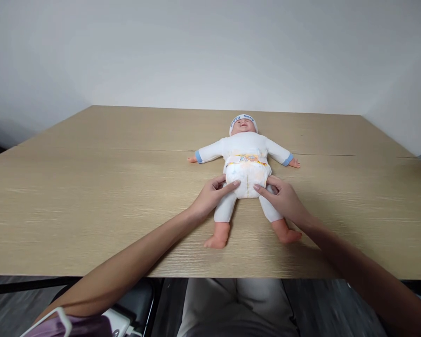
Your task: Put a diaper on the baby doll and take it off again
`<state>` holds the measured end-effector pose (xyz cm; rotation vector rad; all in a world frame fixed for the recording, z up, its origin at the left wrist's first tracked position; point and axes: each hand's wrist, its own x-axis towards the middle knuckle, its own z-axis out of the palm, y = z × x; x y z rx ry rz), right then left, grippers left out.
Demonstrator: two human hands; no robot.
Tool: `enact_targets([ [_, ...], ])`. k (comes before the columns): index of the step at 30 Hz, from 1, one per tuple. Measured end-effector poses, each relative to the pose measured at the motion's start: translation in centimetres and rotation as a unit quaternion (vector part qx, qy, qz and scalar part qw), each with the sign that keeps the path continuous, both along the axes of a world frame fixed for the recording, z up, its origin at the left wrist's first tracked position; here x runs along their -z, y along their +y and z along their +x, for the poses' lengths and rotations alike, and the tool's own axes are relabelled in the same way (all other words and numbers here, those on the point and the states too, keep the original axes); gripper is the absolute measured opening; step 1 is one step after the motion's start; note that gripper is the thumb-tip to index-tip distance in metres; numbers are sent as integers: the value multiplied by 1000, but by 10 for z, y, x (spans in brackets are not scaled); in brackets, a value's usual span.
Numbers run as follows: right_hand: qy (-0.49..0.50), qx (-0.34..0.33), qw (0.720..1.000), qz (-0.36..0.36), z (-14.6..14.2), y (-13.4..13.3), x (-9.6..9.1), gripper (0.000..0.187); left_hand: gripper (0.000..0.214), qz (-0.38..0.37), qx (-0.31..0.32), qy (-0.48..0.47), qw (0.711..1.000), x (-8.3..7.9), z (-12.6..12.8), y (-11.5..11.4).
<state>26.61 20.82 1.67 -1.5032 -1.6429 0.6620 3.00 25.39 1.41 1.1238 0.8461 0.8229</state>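
A baby doll (pixel 245 142) in a white suit with blue cuffs and a white cap lies on its back, head toward the far edge, arms spread wide. Around its hips sits a white diaper (pixel 247 175) with an orange patterned band across the waist. At the diaper's left leg edge, my left hand (pixel 215 193) pinches the material between thumb and fingers. On the opposite leg edge my right hand (pixel 282 194) does the same, thumb on top and fingers beneath. The doll's bare feet point toward me.
The doll rests on a wide wooden table (pixel 91 201), whose near edge runs just beyond my lap. A pale wall (pixel 210 56) stands behind it. Below the table at left are a dark seat and a white device (pixel 117 323).
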Motion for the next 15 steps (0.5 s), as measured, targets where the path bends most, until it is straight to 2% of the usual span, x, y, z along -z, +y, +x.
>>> enact_targets([
  [3,-32,-6,999,-18,8,-3,-7,52,48,-2,2,-9,1000,3,-3,5],
  [5,-48,-11,999,-20,13,-6,-11,46,46,3,7,-3,1000,4,-7,9],
  [11,-112,19,991,72,16,-10,-13,30,44,40,14,38,998,-3,-18,16],
  [15,-123,46,984,117,16,-7,-13,30,43,133,-16,108,985,-7,-23,17],
])
